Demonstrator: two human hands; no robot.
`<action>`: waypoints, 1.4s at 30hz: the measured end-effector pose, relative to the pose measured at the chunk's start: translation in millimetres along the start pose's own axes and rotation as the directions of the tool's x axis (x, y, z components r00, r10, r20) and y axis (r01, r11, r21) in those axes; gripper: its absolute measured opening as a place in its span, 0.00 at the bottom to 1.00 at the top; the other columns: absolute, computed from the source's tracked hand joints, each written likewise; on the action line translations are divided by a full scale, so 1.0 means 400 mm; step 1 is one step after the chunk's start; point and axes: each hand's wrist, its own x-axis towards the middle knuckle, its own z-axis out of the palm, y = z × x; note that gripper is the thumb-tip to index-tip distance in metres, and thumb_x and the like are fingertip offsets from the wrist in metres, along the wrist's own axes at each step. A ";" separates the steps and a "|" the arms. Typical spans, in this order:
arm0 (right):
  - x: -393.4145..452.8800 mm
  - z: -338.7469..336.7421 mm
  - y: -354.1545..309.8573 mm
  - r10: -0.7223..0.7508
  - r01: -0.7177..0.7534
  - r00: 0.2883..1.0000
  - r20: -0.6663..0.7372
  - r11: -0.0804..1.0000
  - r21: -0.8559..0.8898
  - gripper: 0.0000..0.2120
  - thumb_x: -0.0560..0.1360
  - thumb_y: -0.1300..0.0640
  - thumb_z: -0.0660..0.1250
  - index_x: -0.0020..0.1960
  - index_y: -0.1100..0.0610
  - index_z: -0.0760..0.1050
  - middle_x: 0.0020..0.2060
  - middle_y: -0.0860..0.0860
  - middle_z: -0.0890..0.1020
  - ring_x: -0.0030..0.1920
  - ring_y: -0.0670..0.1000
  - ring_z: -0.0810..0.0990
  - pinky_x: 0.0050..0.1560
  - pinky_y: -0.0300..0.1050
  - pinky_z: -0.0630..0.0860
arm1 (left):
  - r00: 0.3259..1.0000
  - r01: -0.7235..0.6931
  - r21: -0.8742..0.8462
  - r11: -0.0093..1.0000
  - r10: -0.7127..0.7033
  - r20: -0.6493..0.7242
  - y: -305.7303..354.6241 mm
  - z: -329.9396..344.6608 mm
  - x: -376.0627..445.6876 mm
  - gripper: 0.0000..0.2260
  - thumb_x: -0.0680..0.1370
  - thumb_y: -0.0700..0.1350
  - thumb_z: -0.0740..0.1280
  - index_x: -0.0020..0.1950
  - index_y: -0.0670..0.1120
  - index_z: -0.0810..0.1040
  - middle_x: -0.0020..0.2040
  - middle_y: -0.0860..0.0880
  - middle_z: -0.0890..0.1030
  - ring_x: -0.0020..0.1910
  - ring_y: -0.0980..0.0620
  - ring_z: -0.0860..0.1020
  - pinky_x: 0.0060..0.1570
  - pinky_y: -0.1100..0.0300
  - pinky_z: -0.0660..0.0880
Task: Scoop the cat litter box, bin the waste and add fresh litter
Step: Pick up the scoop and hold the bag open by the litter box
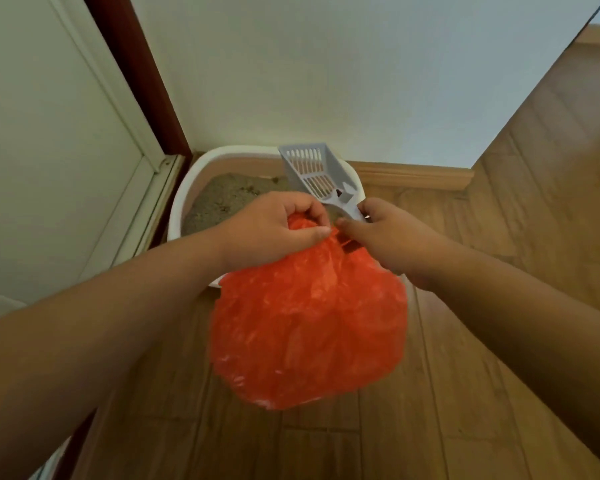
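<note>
The white litter box (187, 202) sits in the corner, grey litter (229, 199) inside. Just in front of it hangs the orange bag (309, 323), its gathered mouth pinched by the left hand (274, 230). The right hand (385, 233) grips the empty grey scoop (317, 171) above the box. Scooping seems unfinished; binning and fresh litter remain.

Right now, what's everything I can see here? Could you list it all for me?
bag: one, orange-red plastic, hanging in front of the box, gathered top held by both hands
scoop: one, grey slotted, raised over the box's right rim
box: one, white, in the corner by the wall
litter: grey-brown, inside the box
floor: wood planks
left hand: fingers grip the bag's top
right hand: holds the scoop handle, fingers at the bag's top
</note>
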 end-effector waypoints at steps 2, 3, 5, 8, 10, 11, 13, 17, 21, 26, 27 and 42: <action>0.009 0.016 0.004 0.010 -0.011 1.000 0.005 0.995 0.097 0.11 0.82 0.44 0.64 0.57 0.51 0.74 0.45 0.52 0.86 0.30 0.43 0.82 0.18 0.34 0.66 | 1.000 0.000 0.007 1.000 0.000 -0.004 -0.016 0.003 0.003 0.02 0.78 0.48 0.74 0.50 0.54 0.84 0.49 0.57 0.83 0.51 0.60 0.80 0.53 0.59 0.79; 0.013 0.029 0.008 0.017 -0.019 1.000 0.013 0.989 0.147 0.10 0.83 0.46 0.64 0.57 0.52 0.73 0.44 0.53 0.85 0.31 0.46 0.83 0.18 0.34 0.66 | 1.000 0.006 -0.002 1.000 -0.006 -0.016 -0.028 0.007 0.002 0.04 0.77 0.49 0.75 0.50 0.54 0.84 0.51 0.58 0.83 0.53 0.61 0.80 0.55 0.59 0.79; 0.014 0.059 0.021 0.028 -0.035 0.999 0.042 0.980 0.194 0.10 0.83 0.46 0.64 0.58 0.52 0.72 0.43 0.55 0.85 0.30 0.51 0.84 0.19 0.36 0.66 | 0.999 -0.014 0.055 0.998 0.015 -0.035 -0.055 0.017 -0.006 0.08 0.74 0.49 0.77 0.51 0.54 0.82 0.53 0.57 0.82 0.54 0.62 0.78 0.57 0.60 0.77; 0.013 0.095 0.043 0.021 -0.038 0.996 0.091 0.980 0.194 0.11 0.83 0.45 0.64 0.60 0.51 0.70 0.46 0.55 0.86 0.32 0.56 0.86 0.21 0.39 0.66 | 0.997 -0.049 0.175 0.983 0.059 -0.053 -0.086 0.026 -0.037 0.13 0.72 0.52 0.79 0.51 0.55 0.78 0.53 0.58 0.77 0.54 0.63 0.75 0.53 0.64 0.73; 0.009 0.110 0.051 0.020 -0.040 0.995 0.099 0.979 0.201 0.12 0.82 0.45 0.64 0.60 0.51 0.70 0.47 0.54 0.86 0.34 0.55 0.87 0.22 0.41 0.68 | 0.996 -0.052 0.160 0.986 0.063 -0.062 -0.101 0.025 -0.058 0.15 0.72 0.51 0.79 0.49 0.55 0.75 0.51 0.57 0.74 0.52 0.61 0.73 0.49 0.66 0.71; 0.007 0.118 0.052 0.019 -0.042 0.994 0.110 0.977 0.207 0.13 0.82 0.45 0.65 0.60 0.51 0.70 0.47 0.53 0.86 0.37 0.54 0.87 0.23 0.42 0.71 | 0.996 -0.059 0.148 0.987 0.068 -0.061 -0.108 0.024 -0.066 0.15 0.72 0.50 0.79 0.49 0.54 0.73 0.51 0.55 0.74 0.50 0.58 0.73 0.47 0.64 0.72; 0.002 0.133 0.053 0.018 -0.055 0.987 0.158 0.970 0.238 0.15 0.79 0.44 0.69 0.60 0.50 0.73 0.48 0.53 0.86 0.44 0.55 0.88 0.32 0.47 0.82 | 0.997 -0.043 0.114 0.993 0.049 -0.052 -0.120 0.023 -0.074 0.16 0.73 0.47 0.78 0.49 0.55 0.71 0.51 0.52 0.73 0.49 0.51 0.75 0.46 0.55 0.77; 0.001 0.147 0.053 -0.039 -0.064 0.962 0.271 0.929 0.364 0.17 0.74 0.45 0.75 0.59 0.51 0.77 0.54 0.66 0.84 0.56 0.72 0.81 0.55 0.75 0.77 | 1.000 -0.017 -0.043 0.999 0.017 0.016 -0.114 0.035 -0.078 0.19 0.74 0.40 0.77 0.56 0.53 0.71 0.54 0.49 0.75 0.44 0.51 0.79 0.42 0.49 0.81; 0.007 0.130 0.050 -0.063 -0.018 0.976 0.209 0.931 0.364 0.20 0.74 0.49 0.77 0.61 0.53 0.75 0.51 0.66 0.84 0.51 0.73 0.82 0.51 0.74 0.80 | 0.999 -0.049 -0.116 0.992 0.050 0.006 -0.083 0.049 -0.065 0.18 0.75 0.36 0.74 0.58 0.49 0.71 0.53 0.46 0.74 0.41 0.52 0.76 0.40 0.54 0.78; 0.010 0.107 0.059 -0.081 0.017 0.987 0.136 0.909 0.417 0.17 0.76 0.54 0.75 0.61 0.49 0.73 0.51 0.54 0.86 0.49 0.54 0.88 0.51 0.57 0.85 | 0.999 -0.039 -0.012 0.999 0.039 -0.006 -0.071 0.027 -0.046 0.14 0.76 0.37 0.72 0.54 0.53 0.74 0.53 0.44 0.77 0.46 0.38 0.78 0.44 0.40 0.78; 0.011 0.103 0.066 -0.076 0.023 0.989 0.125 0.925 0.380 0.19 0.76 0.53 0.76 0.62 0.49 0.73 0.52 0.52 0.86 0.49 0.53 0.88 0.51 0.56 0.85 | 0.999 -0.040 0.048 0.998 0.041 -0.013 -0.072 0.022 -0.043 0.14 0.75 0.37 0.72 0.54 0.54 0.75 0.54 0.46 0.77 0.48 0.41 0.78 0.45 0.44 0.78; 0.005 0.096 0.068 -0.047 0.045 0.999 -0.016 0.993 -0.113 0.20 0.77 0.37 0.68 0.57 0.51 0.75 0.46 0.51 0.83 0.40 0.50 0.82 0.36 0.47 0.80 | 0.983 0.134 0.371 0.919 -0.170 0.064 -0.113 -0.095 -0.054 0.04 0.79 0.54 0.71 0.53 0.58 0.81 0.48 0.58 0.81 0.47 0.60 0.79 0.49 0.59 0.79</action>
